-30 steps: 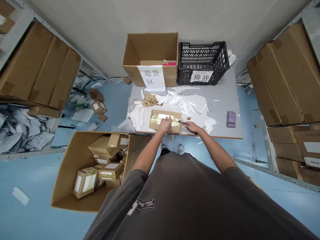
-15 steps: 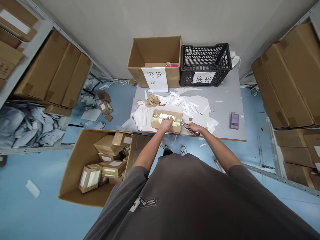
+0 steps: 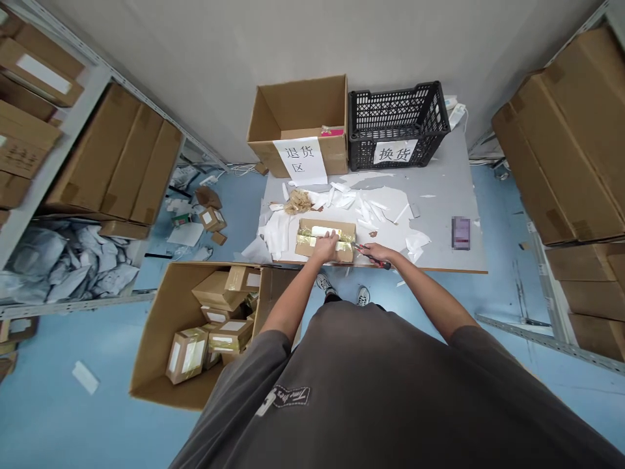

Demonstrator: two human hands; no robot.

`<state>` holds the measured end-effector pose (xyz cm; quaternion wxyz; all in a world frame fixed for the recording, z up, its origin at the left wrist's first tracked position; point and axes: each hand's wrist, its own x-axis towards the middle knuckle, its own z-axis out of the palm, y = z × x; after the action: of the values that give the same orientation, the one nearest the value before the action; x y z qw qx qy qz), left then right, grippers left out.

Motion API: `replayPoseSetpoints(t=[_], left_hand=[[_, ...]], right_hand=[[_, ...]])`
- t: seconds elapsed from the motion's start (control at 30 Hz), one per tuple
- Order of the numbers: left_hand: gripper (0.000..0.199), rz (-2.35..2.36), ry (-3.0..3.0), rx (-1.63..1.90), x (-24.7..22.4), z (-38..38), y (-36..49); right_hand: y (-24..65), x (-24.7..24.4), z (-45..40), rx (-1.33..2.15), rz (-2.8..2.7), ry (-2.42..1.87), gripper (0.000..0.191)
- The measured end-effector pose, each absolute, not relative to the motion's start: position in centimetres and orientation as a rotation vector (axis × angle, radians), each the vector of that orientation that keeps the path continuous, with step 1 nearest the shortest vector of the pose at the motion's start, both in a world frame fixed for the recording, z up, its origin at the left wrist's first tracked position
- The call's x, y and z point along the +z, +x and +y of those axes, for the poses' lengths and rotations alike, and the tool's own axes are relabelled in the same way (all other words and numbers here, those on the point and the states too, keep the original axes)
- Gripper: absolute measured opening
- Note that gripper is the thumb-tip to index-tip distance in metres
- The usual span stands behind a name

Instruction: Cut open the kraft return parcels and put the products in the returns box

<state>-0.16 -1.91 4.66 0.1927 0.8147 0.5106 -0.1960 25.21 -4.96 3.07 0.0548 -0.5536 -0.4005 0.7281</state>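
A small brown cardboard box (image 3: pixel 306 229) with yellowish tape and a white label lies near the table's front edge. On top of it, my left hand (image 3: pixel 325 246) holds it down with bent fingers. A narrow gap runs lengthwise between the taped strips on the lid. My right hand (image 3: pixel 377 252) is closed around a tool with red-and-black handles (image 3: pixel 383 264), perhaps scissors. Its metal tip meets the right end of the box, at the gap.
Behind stand an open carton (image 3: pixel 273 154) with a paper sign and a black plastic crate (image 3: pixel 360 153). Paper scraps (image 3: pixel 278 231) and crumpled brown tape (image 3: pixel 297 202) litter the table (image 3: pixel 444 195). A large carton (image 3: pixel 149 365) of parcels is at left; loaded shelves flank both sides.
The gap along the box's taped lid shows wider, and the tape strips now lie apart. Both hands stay nearly in place. The whole view has shifted slightly.
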Motion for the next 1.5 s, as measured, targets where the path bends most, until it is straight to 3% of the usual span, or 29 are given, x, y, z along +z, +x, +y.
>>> replayPoseSetpoints(t=[0.27, 0.43, 0.6, 0.77, 0.97, 1.17, 1.27, 1.5], left_hand=[[0.091, 1.431, 2.321, -0.514, 5.3, -2.4, -0.2], [0.109, 1.404, 2.278, -0.509, 5.6, -1.9, -0.4], [0.098, 1.501, 2.235, -0.388, 5.6, 0.6, -2.1], [0.126, 1.449, 2.278, -0.433, 3.9, 3.2, -3.4], [0.095, 1.405, 2.355, -0.296, 2.4, 3.4, -3.8], [0.083, 1.447, 2.39, -0.232, 1.9, 2.3, -3.8], [0.076, 1.461, 2.378, -0.2, 1.8, 2.3, -3.7], [0.084, 1.459, 2.386, -0.19, 1.7, 1.6, -3.7]], right_hand=[[24.7, 3.4, -6.5, 2.205, -1.315, -1.72, 0.032], [25.2, 3.6, -7.6, 2.125, -1.343, -1.762, 0.033], [26.6, 4.4, -7.9, 1.896, -1.336, -1.875, 0.031], [26.1, 5.5, -8.1, 1.67, -1.327, -1.953, 0.03], [24.6, 6.3, -8.2, 1.339, -1.71, -2.111, 0.037], [23.4, 6.0, -6.7, 1.069, -2.099, -2.121, 0.028], [22.8, 5.8, -5.8, 0.999, -2.16, -2.148, 0.034], [21.8, 5.0, -5.4, 1.189, -1.898, -2.133, 0.048]])
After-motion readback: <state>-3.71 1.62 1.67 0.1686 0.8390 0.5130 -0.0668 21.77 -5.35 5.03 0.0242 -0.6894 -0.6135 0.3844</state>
